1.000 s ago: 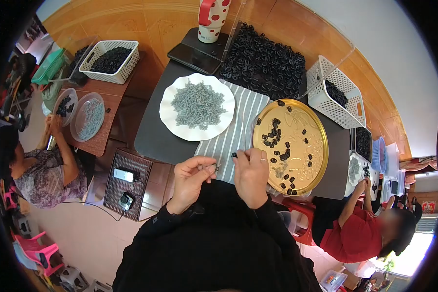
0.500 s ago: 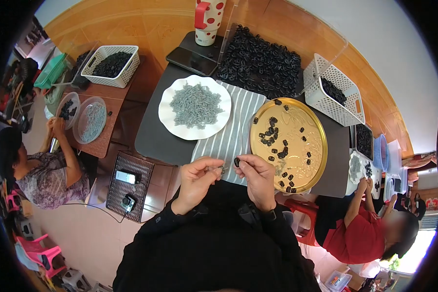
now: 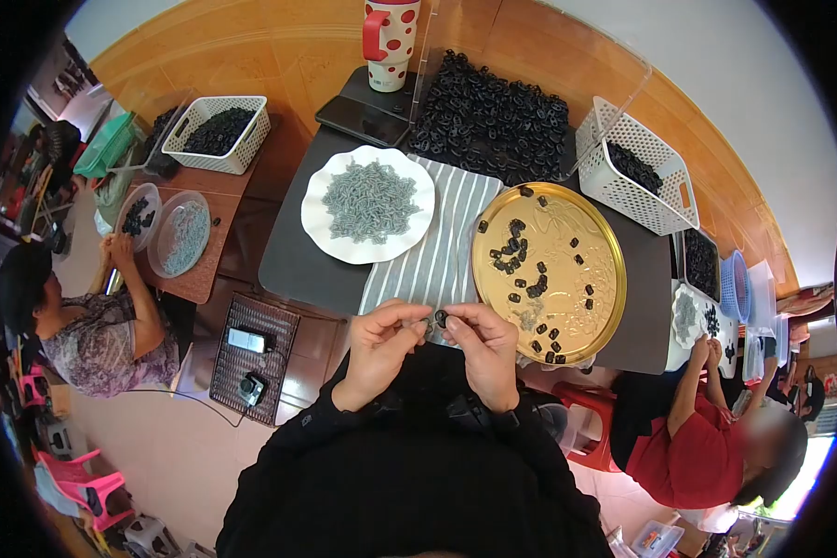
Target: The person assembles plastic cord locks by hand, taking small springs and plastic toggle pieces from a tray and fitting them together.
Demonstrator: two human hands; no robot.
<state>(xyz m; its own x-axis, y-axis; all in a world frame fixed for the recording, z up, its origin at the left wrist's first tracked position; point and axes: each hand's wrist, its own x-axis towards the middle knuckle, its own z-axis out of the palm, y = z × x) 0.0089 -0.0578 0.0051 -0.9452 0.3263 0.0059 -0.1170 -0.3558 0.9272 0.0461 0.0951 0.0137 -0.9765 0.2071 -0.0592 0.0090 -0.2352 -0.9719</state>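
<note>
In front of my body, both hands are raised over the near edge of the table. My right hand (image 3: 485, 353) pinches a small black plastic part (image 3: 441, 318) between thumb and fingertips. Close beside it, my left hand (image 3: 381, 352) pinches a tiny grey piece (image 3: 428, 325), too small to make out fully. Just beyond the hands lies a grey-and-white striped cloth (image 3: 445, 200). A white scalloped plate (image 3: 318, 237) heaped with small grey screw-like pieces (image 3: 370, 203) stands to the left. At the right, a round gold tray (image 3: 581, 219) carries scattered black parts (image 3: 519, 253).
A clear bin of black parts (image 3: 493, 112) is at the back, with a white basket (image 3: 656, 200) right of it. A phone (image 3: 363, 121) and a spotted tumbler (image 3: 389, 46) stand at back left. Co-workers sit at the left (image 3: 112, 325) and right (image 3: 697, 437).
My hands have drawn together, bringing the black part close to the grey piece at my left fingertips. The whole view has shifted slightly.
</note>
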